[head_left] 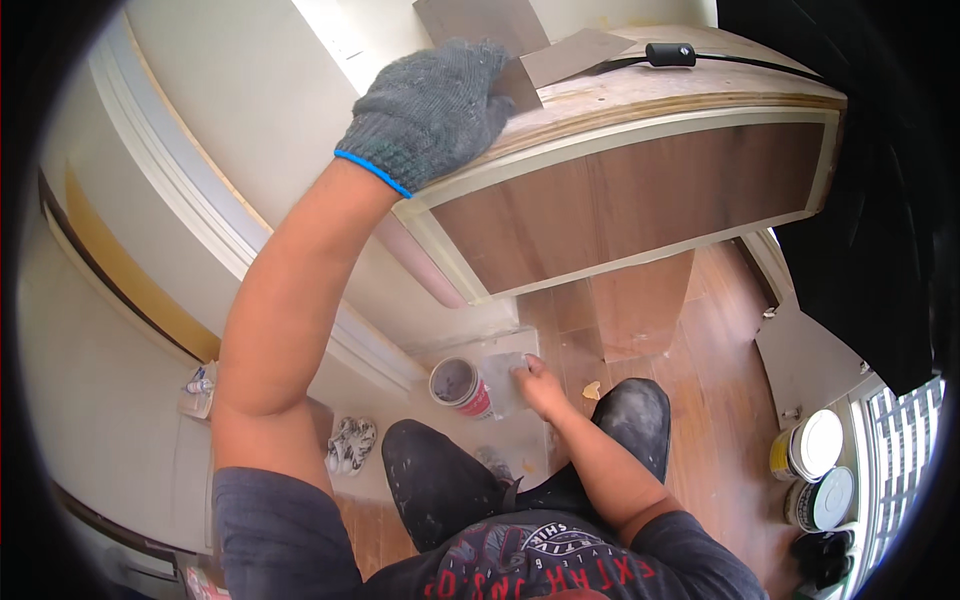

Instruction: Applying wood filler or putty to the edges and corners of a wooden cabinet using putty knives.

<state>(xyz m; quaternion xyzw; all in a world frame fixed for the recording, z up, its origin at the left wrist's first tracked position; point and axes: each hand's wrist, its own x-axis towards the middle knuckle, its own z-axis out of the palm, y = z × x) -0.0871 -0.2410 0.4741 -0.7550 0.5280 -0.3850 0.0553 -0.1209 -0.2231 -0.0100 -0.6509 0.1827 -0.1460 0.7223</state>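
My left hand (430, 112), in a grey knit glove with a blue cuff, is at the left end of a wooden ledge. Its fingers and thumb close around the edge of a thin brown sheet (523, 88). Another thin brown sheet (575, 57) lies against it on the ledge. Lower down, my bare right hand (540, 388) pinches a thin, pale, flat sheet (505, 383) with its thumb on top. That sheet is beside an open round tub (457, 383) with grey contents and a red-and-white side.
The ledge (700, 82) has a brown front panel edged with pale tape. A black cable with an inline switch (670, 55) runs along it. Lidded buckets (818, 445) stand by the window at right. A patterned shoe (350, 445) is on the floor at left.
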